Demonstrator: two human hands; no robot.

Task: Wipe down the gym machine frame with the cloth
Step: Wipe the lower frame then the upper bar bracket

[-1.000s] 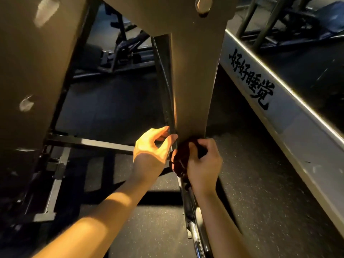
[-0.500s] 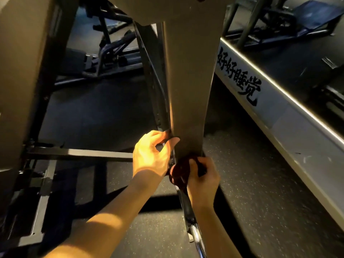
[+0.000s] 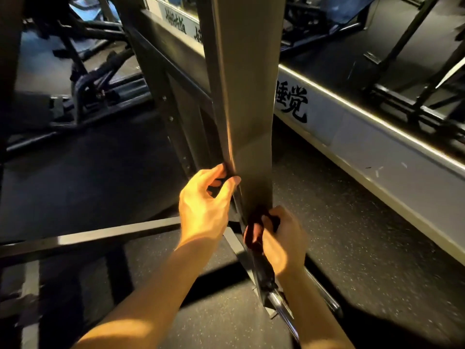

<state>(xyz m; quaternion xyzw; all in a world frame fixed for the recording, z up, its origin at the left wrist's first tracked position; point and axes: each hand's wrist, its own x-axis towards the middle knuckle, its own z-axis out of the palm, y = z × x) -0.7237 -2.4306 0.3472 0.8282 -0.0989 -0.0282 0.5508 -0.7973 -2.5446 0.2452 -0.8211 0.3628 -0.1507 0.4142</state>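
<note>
Step in hand: the person is wiping the lower end of the upright frame post, close to where it is meeting the floor.

Cloth: the dark red cloth is sitting bunched against the bottom of the post's near face, by its left edge and touching the metal.

Right grip: the right grip is clenching the cloth, with the thumb lying over the top of it and the fingers curling behind.

Left grip: the left grip is pinching the post's left edge just above the cloth, thumb on the near face and fingertips going round to the side. It is looking like a brace.

Doing it well, my judgement: the wad is covering only a narrow strip, so flattening it out would be catching more of the face per pass. Strokes should be running along the post's length and overlapping, then wrapping round the left edge, where the light is showing a bright seam.

Watch-outs: the left fingers are lying right beside the wiping path and will be needing to shift before that patch gets cleaned. The base joint is crowding in, with the dark cross-member and a chrome bar meeting there, so the cloth could be snagging.

Not visible: the post's far side and any dirt on it; the light is too dim to tell.
</note>
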